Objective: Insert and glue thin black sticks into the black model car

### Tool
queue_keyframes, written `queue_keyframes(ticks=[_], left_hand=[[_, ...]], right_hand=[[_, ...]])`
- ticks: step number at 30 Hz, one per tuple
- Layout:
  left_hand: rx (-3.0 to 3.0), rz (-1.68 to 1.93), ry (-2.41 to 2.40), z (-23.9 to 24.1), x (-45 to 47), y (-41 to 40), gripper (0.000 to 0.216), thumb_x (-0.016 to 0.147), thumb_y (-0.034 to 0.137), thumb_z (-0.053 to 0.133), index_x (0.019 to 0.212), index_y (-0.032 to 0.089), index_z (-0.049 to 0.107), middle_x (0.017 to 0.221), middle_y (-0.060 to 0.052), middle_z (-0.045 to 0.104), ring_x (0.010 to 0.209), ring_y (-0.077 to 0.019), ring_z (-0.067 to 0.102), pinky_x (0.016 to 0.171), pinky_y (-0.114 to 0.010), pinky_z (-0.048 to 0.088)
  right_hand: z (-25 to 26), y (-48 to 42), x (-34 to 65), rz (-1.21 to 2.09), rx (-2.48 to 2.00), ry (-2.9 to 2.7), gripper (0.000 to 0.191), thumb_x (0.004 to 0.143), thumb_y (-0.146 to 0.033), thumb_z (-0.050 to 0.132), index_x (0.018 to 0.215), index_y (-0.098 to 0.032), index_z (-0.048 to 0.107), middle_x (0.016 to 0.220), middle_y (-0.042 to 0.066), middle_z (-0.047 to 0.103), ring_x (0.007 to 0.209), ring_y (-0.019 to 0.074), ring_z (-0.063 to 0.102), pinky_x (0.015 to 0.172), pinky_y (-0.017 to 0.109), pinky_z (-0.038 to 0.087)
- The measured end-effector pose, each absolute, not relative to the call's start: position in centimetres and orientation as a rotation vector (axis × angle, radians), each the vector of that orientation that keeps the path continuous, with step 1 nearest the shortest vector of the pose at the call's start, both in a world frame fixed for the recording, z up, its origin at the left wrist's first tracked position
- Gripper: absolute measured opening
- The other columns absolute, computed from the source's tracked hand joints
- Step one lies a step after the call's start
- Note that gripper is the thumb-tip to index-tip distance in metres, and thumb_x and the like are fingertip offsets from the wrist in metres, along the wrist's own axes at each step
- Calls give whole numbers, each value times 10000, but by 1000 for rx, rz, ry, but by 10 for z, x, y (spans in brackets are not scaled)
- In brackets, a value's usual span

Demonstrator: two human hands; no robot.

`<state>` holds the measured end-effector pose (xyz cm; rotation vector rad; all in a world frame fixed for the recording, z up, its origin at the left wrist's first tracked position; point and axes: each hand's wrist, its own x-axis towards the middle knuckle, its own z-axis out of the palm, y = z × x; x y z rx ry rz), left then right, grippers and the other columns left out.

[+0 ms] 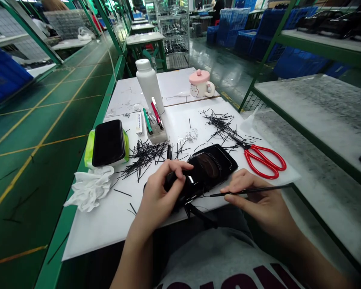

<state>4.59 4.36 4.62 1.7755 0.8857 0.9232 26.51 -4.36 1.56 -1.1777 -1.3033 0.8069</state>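
Note:
My left hand (162,188) grips the near left end of a glossy black plastic housing (210,168) that lies on the white table (108,224) in front of me. My right hand (255,198) pinches a thin black stick (252,190) like a pen, its tip pointing left at the housing's near edge. Loose black sticks (144,156) lie in a heap just beyond my left hand. A second heap of black sticks (221,122) lies farther right.
Red-handled scissors (263,160) lie right of the housing. A black tray on a green pack (108,142), crumpled white tissue (90,186), a small box of pens (155,124), a white bottle (149,82) and a pink lidded mug (200,83) stand behind. Green shelving (313,104) runs along the right.

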Motion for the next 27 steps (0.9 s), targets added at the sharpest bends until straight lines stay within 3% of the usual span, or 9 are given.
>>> queue_keyframes(ticks=[3, 5, 9, 27], left_hand=[[1708, 1017, 983, 39, 32, 46, 166, 950, 124, 548, 852, 236, 474, 1073, -7, 695, 1059, -152, 616, 918, -276, 454], [1664, 1101, 1026, 35, 26, 47, 165, 931, 118, 566, 853, 232, 477, 1059, -11, 698, 1048, -163, 627, 927, -289, 461], [1566, 1306, 1126, 25, 23, 48, 191, 891, 88, 574, 835, 230, 458, 981, -9, 697, 999, -172, 645, 941, -313, 476], [1774, 1362, 1046, 15, 20, 41, 204, 916, 27, 509, 870, 225, 501, 956, 12, 684, 953, -140, 639, 900, -282, 484]], right_hand=[[4, -49, 253, 738, -1227, -1325, 132, 825, -175, 758, 827, -272, 668, 847, 15, 743, 952, 208, 655, 802, 342, 563], [-3, -51, 248, 648, -1227, -1355, 142, 830, -158, 745, 830, -276, 665, 859, 12, 763, 1060, 222, 651, 933, 401, 547], [-14, -51, 243, 506, -1222, -1431, 175, 818, -119, 733, 831, -274, 653, 872, 2, 784, 1174, 255, 649, 1200, 588, 305], [-18, -54, 236, 424, -1323, -1383, 203, 814, -100, 724, 844, -282, 638, 869, -6, 775, 1194, 245, 637, 1219, 617, 251]])
